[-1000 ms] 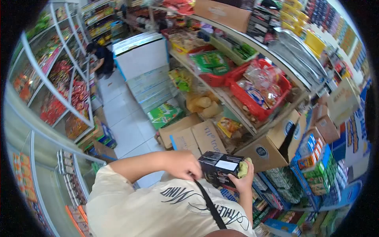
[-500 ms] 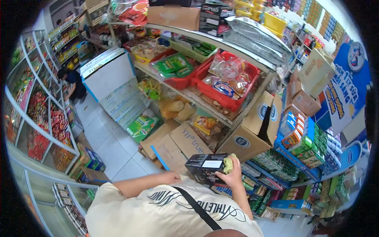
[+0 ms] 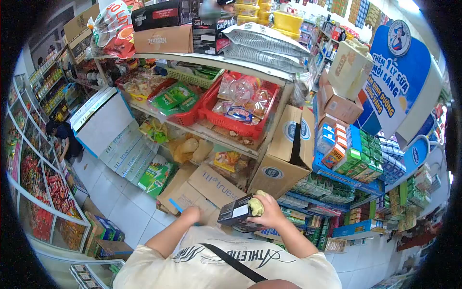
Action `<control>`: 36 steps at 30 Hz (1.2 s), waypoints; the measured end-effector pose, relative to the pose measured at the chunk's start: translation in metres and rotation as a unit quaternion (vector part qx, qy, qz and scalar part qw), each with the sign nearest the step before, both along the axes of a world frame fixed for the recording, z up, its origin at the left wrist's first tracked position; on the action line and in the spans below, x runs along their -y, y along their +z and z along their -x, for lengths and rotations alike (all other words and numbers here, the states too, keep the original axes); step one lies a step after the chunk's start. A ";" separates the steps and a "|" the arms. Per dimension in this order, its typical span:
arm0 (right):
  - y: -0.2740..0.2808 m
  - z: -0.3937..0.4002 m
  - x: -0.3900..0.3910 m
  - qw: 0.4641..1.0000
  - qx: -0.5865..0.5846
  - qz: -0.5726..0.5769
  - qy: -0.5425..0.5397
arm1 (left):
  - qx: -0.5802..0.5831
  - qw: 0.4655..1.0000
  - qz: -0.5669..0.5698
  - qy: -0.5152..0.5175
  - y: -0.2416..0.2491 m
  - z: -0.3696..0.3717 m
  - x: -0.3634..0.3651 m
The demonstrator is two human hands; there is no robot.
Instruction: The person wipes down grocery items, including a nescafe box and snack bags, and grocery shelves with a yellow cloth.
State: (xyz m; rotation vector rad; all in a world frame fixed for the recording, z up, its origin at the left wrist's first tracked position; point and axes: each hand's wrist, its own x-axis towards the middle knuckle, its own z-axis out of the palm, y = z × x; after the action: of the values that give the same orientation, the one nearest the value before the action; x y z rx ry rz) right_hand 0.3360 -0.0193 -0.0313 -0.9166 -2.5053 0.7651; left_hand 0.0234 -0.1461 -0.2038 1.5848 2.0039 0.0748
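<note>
My right hand (image 3: 270, 215) grips a black printed box (image 3: 234, 214) with a white label on its side, in front of my chest. A crumpled yellow-green cloth (image 3: 256, 204) is bunched in the same hand, pressed against the end of the box. My left hand (image 3: 192, 215) is curled closed, and nothing shows in it. It hovers apart from the black box, over the flaps of a brown cardboard carton (image 3: 208, 184) low in front of me.
A shelf holds red baskets (image 3: 240, 123) of packaged goods, with silver packs (image 3: 264, 43) on top. To the right stand an upright carton (image 3: 279, 154) and a blue milk display (image 3: 346, 179). White cartons (image 3: 113, 130) are stacked at left, near a glass case (image 3: 43, 192). A person (image 3: 65, 139) crouches farther back.
My view has swung right, so the shelf appears farther left. My left hand has moved away from my shirt, out toward the carton. My right hand still holds the black box and cloth.
</note>
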 end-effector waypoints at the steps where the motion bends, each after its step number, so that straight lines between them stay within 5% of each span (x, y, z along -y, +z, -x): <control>1: -0.001 0.000 0.002 1.000 -0.005 -0.008 -0.008 | 0.047 0.998 0.025 -0.038 0.034 -0.013 -0.005; 3: -0.005 -0.001 0.005 0.999 -0.021 0.019 -0.037 | 0.246 0.960 0.039 -0.127 0.109 -0.041 -0.017; 6: -0.008 -0.007 0.011 0.996 -0.039 0.022 -0.081 | 0.640 0.716 0.060 -0.271 0.209 -0.081 -0.030; 9: -0.008 -0.011 0.018 0.996 -0.036 0.011 -0.084 | 0.658 0.529 0.056 -0.533 0.282 -0.110 -0.036; 11: -0.007 -0.015 0.021 0.997 -0.031 0.005 -0.069 | 0.522 0.530 0.093 -0.662 0.300 -0.137 -0.045; 17: -0.016 -0.027 0.026 0.996 -0.002 0.001 -0.087 | 0.525 0.602 0.164 -0.579 0.270 -0.165 -0.052; 21: -0.025 -0.026 0.028 0.996 -0.007 -0.004 -0.089 | 0.640 0.537 0.245 -0.491 0.224 -0.181 -0.053; 23: -0.028 -0.023 0.032 0.996 -0.011 -0.014 -0.085 | 0.576 0.607 0.292 -0.462 0.208 -0.183 -0.055; 25: -0.030 -0.017 0.035 0.998 -0.002 -0.002 -0.069 | 0.482 0.680 0.300 -0.464 0.134 -0.181 -0.061; 26: -0.036 -0.014 0.037 0.998 0.001 0.002 -0.062 | 0.408 0.757 0.280 -0.428 0.133 -0.178 -0.057; 29: -0.041 -0.008 0.041 0.998 -0.015 0.021 -0.051 | 0.406 0.736 0.276 -0.466 0.174 -0.173 -0.061; 31: -0.049 -0.006 0.042 0.998 -0.025 0.039 -0.050 | 0.113 0.756 -0.011 -0.645 0.104 -0.174 -0.046; 33: -0.049 -0.004 0.044 0.998 -0.030 0.023 -0.044 | 0.108 0.769 -0.013 -0.630 0.085 -0.173 -0.040; 35: -0.052 -0.003 0.043 0.999 -0.033 0.002 -0.036 | 0.388 0.771 0.265 -0.429 0.116 -0.164 -0.054; 36: -0.049 -0.002 0.042 0.999 -0.024 0.009 -0.028 | 0.405 0.771 0.263 -0.415 0.127 -0.163 -0.052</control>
State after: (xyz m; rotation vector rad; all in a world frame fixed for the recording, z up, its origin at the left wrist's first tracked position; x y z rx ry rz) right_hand 0.3381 -0.0615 -0.0807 -0.9599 -2.4244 0.7843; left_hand 0.1868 -0.0939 -0.0772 1.5225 0.4974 -0.1221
